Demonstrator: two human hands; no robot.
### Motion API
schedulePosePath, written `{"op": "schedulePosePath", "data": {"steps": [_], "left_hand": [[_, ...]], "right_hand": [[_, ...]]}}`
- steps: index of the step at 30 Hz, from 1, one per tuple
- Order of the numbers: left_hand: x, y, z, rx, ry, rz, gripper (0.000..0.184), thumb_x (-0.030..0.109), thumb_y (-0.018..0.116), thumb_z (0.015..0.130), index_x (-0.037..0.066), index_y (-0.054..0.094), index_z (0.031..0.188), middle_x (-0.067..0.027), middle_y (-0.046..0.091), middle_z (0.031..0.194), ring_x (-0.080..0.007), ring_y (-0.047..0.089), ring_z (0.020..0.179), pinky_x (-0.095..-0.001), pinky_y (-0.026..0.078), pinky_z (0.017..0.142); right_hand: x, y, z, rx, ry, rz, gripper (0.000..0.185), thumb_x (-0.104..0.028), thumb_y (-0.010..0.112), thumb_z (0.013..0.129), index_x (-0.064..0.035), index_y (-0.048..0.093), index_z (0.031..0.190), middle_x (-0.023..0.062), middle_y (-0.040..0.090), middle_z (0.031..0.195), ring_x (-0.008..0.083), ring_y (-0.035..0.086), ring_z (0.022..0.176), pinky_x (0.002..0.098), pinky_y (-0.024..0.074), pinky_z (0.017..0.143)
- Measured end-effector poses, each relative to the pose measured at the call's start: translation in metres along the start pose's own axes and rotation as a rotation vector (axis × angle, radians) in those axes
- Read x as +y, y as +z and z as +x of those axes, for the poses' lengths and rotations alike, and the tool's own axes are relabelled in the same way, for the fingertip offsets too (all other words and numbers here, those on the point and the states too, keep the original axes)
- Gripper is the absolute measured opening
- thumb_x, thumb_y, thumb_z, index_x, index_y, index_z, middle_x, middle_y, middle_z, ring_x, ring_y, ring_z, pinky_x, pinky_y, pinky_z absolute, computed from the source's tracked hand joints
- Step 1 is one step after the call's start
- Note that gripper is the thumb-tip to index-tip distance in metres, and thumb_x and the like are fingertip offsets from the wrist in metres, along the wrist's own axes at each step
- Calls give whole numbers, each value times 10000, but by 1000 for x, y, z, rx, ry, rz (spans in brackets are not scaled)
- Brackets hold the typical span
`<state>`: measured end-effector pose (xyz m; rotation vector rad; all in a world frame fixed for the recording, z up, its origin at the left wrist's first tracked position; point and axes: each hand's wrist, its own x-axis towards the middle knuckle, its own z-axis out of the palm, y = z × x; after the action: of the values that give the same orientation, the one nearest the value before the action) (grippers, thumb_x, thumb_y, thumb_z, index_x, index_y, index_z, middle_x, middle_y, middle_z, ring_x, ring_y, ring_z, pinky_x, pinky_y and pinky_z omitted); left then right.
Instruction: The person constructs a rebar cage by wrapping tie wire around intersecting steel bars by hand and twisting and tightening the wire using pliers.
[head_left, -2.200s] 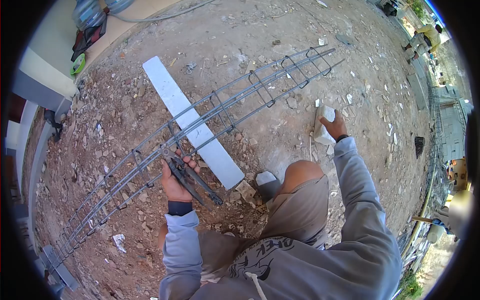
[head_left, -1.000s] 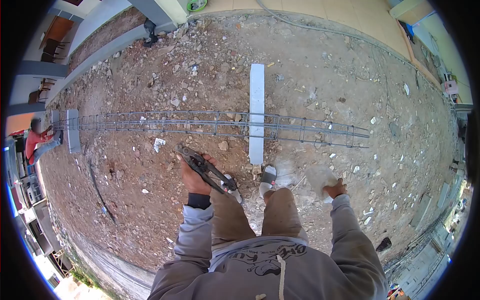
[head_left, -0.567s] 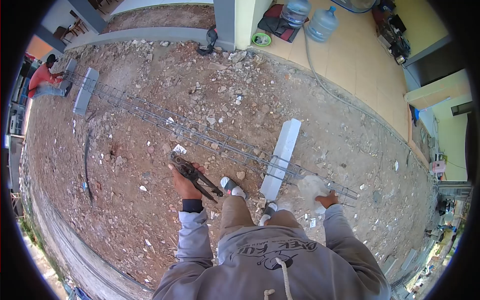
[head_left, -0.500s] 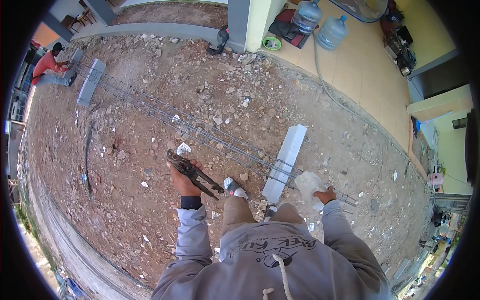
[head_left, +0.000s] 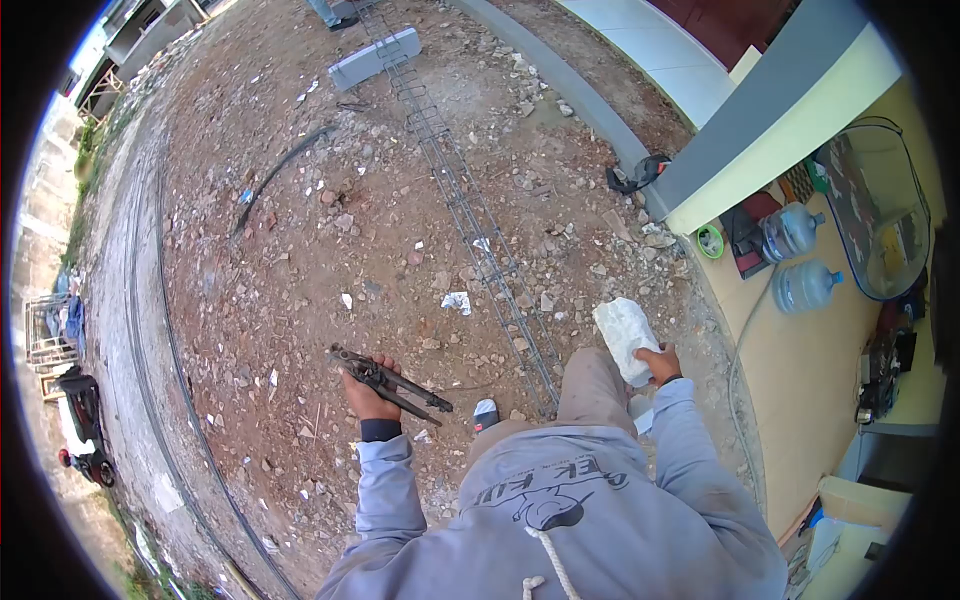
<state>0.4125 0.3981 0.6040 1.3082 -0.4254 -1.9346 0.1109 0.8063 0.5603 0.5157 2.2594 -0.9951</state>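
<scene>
My left hand (head_left: 372, 390) is closed around dark metal pincers (head_left: 385, 380), their jaws toward the upper left and handles toward the lower right. In my right hand (head_left: 658, 364) is a white, rough-looking blocky object (head_left: 622, 335), gripped at its lower end; its exact kind is unclear. A long steel rebar cage (head_left: 455, 190) runs between my hands from my legs to the far end of the ground. It rests across a grey block (head_left: 375, 58) at the far end. A second grey block (head_left: 645, 420) shows partly beside my right leg.
Rubble and stones cover the ground (head_left: 330, 260). A black hose-like piece (head_left: 280, 168) lies left of the cage. At right, water jugs (head_left: 805, 288) and a green bowl (head_left: 710, 241) stand beside a pillar (head_left: 770, 110). Another person's leg (head_left: 325, 12) shows at the top.
My view has swung left and I have turned, so the cage now points nearly straight ahead. The white object has come off the cage area toward my right. Both hands keep their hold.
</scene>
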Motion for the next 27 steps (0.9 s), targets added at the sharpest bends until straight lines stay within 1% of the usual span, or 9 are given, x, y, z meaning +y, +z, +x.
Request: {"op": "schedulePosePath", "data": {"steps": [3,4,7,8,11,13,16,21,27], "left_hand": [[-9,-28,7,67,52,-168,451,478,356,935,56,498,1004,-125,600,919,-267,602,780,-417,517,721],[-14,-20,-4,202,91,-171,404,448,388,928,65,511,966,-102,601,907,-244,598,779,-408,516,734],[-47,-11,-37,246,253,-258,381,429,402,925,67,521,910,-97,602,860,-240,598,769,-414,519,745],[-60,17,-66,382,213,-349,373,420,408,925,70,524,869,-93,601,805,-242,599,742,-412,521,714],[-132,64,-129,502,258,-514,383,415,396,928,61,527,864,-101,597,788,-256,599,727,-418,519,696],[-185,76,-154,442,128,-497,381,402,384,933,54,524,870,-106,600,802,-269,602,740,-425,517,695],[-247,90,-175,463,42,-607,384,399,384,933,45,521,875,-114,603,815,-284,602,750,-440,514,701],[-302,98,-195,564,120,-779,344,356,389,932,44,528,894,-123,610,845,-281,611,764,-445,526,691],[-359,78,-229,689,205,-950,405,432,381,942,58,537,929,-139,625,848,-282,634,746,-430,547,679]], "right_hand": [[-50,22,69,-208,-89,2,889,-190,782,566,73,335,1288,233,543,1159,321,598,980,408,499,788],[-81,28,77,-264,-143,-127,904,-224,784,562,74,338,1290,242,534,1179,327,586,1015,401,489,821],[-114,64,164,-336,-411,-591,957,-347,780,545,80,355,1289,273,497,1241,349,533,1128,382,447,923],[-149,57,149,-420,-433,-706,995,-418,760,544,79,347,1300,282,483,1260,368,495,1173,382,407,979],[-203,57,163,-479,-464,-1007,1020,-403,750,554,21,294,1362,285,432,1298,404,436,1213,409,381,1008],[-223,51,174,-522,-599,-1176,1015,-395,749,553,-6,290,1371,292,394,1321,416,415,1226,427,383,1006],[-234,40,189,-496,-682,-1347,1007,-392,746,557,-32,286,1376,300,346,1350,421,401,1234,446,386,1003],[-226,31,219,-509,-661,-1623,996,-398,749,556,-64,290,1375,302,335,1355,438,400,1227,445,386,1002],[-208,51,172,-470,-947,-1984,953,-408,749,561,-71,319,1342,307,344,1332,469,386,1222,465,380,996]]}}
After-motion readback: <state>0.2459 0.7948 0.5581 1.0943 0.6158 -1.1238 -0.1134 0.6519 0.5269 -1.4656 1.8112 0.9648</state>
